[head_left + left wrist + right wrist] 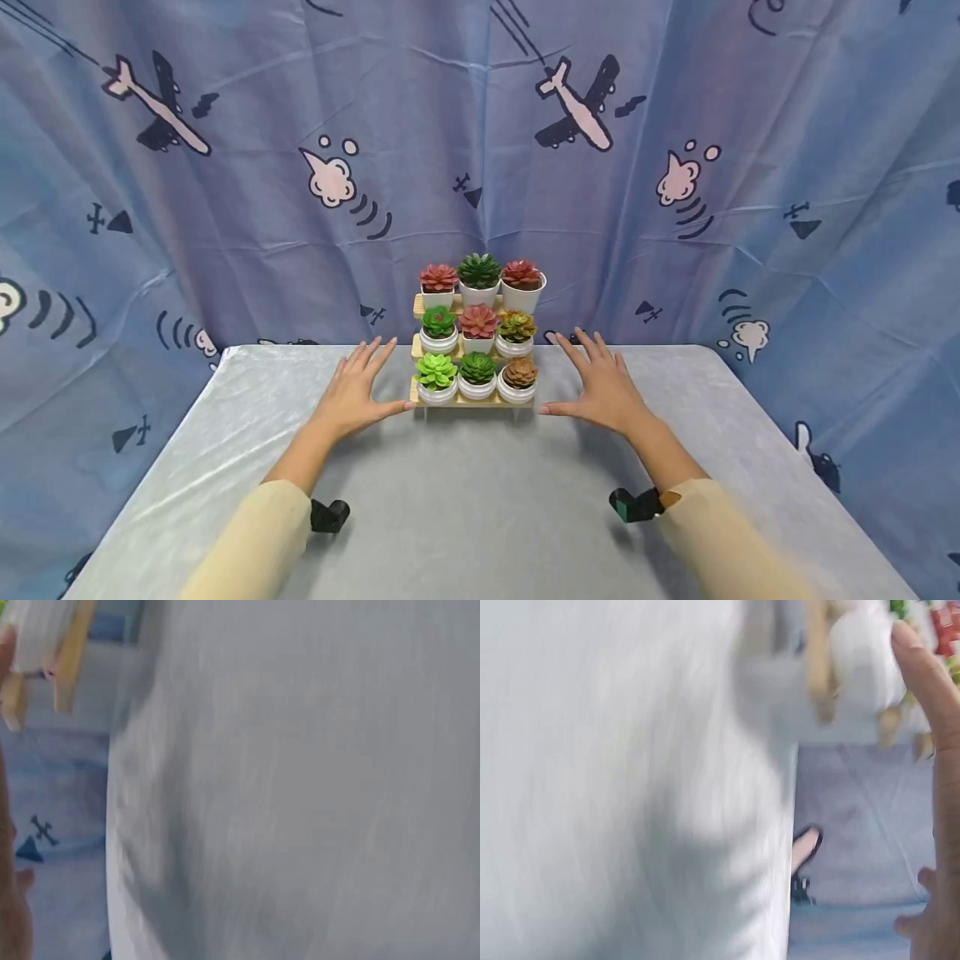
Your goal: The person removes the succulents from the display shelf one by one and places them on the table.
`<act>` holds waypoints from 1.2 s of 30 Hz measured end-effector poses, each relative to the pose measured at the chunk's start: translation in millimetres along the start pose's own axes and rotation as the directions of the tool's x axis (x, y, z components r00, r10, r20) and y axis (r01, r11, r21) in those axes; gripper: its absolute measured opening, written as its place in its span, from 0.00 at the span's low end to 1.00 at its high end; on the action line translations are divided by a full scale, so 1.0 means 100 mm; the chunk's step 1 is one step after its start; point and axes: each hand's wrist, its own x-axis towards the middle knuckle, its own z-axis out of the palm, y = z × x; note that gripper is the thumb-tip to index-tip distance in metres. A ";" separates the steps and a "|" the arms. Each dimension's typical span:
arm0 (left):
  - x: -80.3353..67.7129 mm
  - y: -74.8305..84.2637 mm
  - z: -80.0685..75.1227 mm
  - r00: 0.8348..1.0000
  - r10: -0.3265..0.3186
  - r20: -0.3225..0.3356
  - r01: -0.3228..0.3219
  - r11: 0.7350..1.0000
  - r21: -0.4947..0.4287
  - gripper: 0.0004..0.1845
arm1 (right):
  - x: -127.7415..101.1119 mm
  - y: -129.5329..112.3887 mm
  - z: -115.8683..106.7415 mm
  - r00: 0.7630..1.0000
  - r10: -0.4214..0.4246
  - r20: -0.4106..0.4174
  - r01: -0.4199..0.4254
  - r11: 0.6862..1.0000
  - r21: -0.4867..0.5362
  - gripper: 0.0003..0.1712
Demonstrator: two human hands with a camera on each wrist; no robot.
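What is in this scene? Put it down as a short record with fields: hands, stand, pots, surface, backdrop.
left hand: open, fingers spread, thumb tip at the stand's left end
right hand: open, fingers spread, thumb tip near the stand's right end
stand: wooden, three steps, at the table's far edge
pots: nine small white ones with succulents, three per step
table: covered in pale grey cloth
backdrop: blue cloth printed with aeroplanes and clouds

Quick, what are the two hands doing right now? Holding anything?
Left hand: open, fingers spread, holding nothing, thumb by the left end of the wooden plant stand.
Right hand: open, fingers spread, holding nothing, beside the stand's right end.
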 end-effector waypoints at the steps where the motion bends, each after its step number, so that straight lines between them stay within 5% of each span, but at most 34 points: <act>1: -0.02 0.03 0.03 0.999 0.016 -0.033 -0.017 0.999 -0.052 0.55 | -0.02 -0.04 0.03 0.999 -0.014 -0.033 0.016 0.998 0.054 0.68; 4: -0.05 0.14 0.12 0.994 0.013 -0.105 -0.036 0.976 -0.214 0.51 | -0.08 -0.16 0.15 0.990 -0.010 -0.142 0.047 0.964 0.260 0.63; 8: -0.06 0.30 0.29 0.985 -0.047 -0.168 -0.023 0.920 -0.391 0.46 | -0.10 -0.30 0.37 0.974 0.057 -0.218 0.058 0.872 0.486 0.54; 12: -0.06 0.41 0.44 0.964 -0.097 -0.249 -0.043 0.865 -0.501 0.43 | -0.07 -0.45 0.57 0.962 0.145 -0.232 0.027 0.794 0.607 0.48; 18: -0.01 0.52 0.54 0.950 -0.116 -0.289 -0.075 0.815 -0.575 0.45 | -0.01 -0.63 0.74 0.904 0.291 -0.314 0.020 0.705 0.709 0.47; 26: -0.06 0.55 0.57 0.932 -0.215 -0.293 -0.032 0.755 -0.655 0.49 | 0.01 -0.70 0.89 0.886 0.271 -0.376 0.089 0.695 0.713 0.42; 30: -0.08 0.51 0.59 0.933 -0.212 -0.291 -0.044 0.736 -0.676 0.52 | -0.04 -0.63 0.93 0.885 0.267 -0.381 0.130 0.644 0.754 0.39; 36: -0.11 0.49 0.56 0.933 -0.171 -0.316 -0.076 0.766 -0.638 0.46 | -0.06 -0.45 1.01 0.896 0.305 -0.322 0.147 0.480 0.865 0.23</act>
